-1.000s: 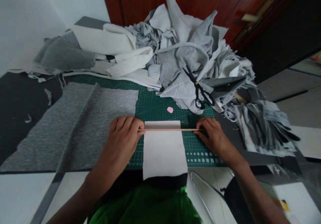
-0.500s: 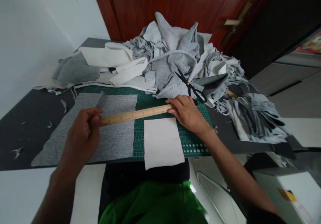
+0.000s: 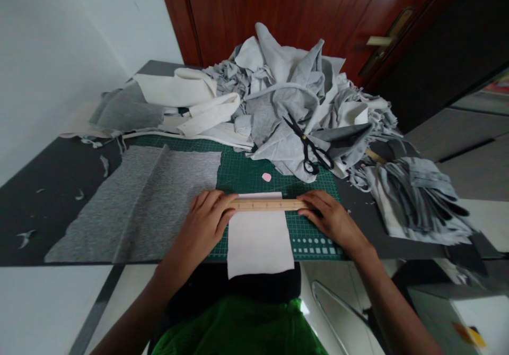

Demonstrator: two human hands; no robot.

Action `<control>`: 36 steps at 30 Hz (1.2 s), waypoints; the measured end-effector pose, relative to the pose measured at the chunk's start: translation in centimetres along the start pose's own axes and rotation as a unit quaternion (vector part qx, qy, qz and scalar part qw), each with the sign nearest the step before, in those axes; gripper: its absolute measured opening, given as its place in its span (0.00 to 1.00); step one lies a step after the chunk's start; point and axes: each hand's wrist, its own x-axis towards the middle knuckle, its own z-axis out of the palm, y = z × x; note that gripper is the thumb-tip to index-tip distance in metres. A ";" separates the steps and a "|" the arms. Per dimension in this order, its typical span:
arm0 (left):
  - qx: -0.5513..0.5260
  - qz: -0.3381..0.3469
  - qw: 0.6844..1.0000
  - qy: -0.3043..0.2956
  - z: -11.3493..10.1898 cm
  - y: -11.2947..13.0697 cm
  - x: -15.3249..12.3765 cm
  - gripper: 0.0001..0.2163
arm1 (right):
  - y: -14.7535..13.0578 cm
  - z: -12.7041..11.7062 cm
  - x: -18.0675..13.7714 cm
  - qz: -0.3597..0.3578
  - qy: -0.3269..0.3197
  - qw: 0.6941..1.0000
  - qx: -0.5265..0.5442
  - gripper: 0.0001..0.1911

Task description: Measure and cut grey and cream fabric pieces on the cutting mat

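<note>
A wooden ruler (image 3: 267,205) lies flat across the top of a white rectangular fabric piece (image 3: 259,241) on the green cutting mat (image 3: 242,174). My left hand (image 3: 207,222) presses the ruler's left end, fingers curled over it. At the ruler's right end, my right hand (image 3: 332,219) holds it down with its fingertips. The fabric piece hangs slightly over the table's front edge. A small pink chalk (image 3: 266,176) lies on the mat just beyond the ruler.
A flat grey knit fabric (image 3: 139,201) covers the mat's left part. Behind is a heap of grey and white fabric scraps (image 3: 278,95) with black scissors (image 3: 308,145) on it. Striped grey cloth (image 3: 413,198) lies at the right. A wooden door (image 3: 286,10) stands behind.
The ruler, lifted and swung left and back half a second ago, has come down flat across the top of the white piece, with both hands back at its ends.
</note>
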 end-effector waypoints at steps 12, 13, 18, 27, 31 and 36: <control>-0.036 0.041 0.998 0.032 2.0 -0.8 0.2 0.14 | 0.5 0.5 -0.1 0.032 0.005 0.999 0.014 0.13; -0.036 0.040 0.998 0.033 1.9 -0.8 0.3 0.14 | 0.4 0.4 -0.2 0.038 0.006 0.999 0.011 0.12; -0.030 0.036 0.999 0.025 1.7 -0.7 0.7 0.14 | -0.1 0.2 -0.2 0.044 0.002 0.999 -0.005 0.12; -0.031 0.013 0.999 -0.008 1.4 -0.6 0.3 0.20 | -0.7 -0.2 -0.4 0.049 0.000 0.998 -0.040 0.13; -0.028 0.007 1.000 -0.005 1.4 -0.6 0.3 0.22 | -0.8 -0.4 -0.2 0.051 0.000 0.998 -0.045 0.13; -0.035 0.007 0.999 0.004 1.4 -0.6 0.2 0.23 | -0.9 -0.6 -0.1 0.055 -0.009 0.996 -0.066 0.12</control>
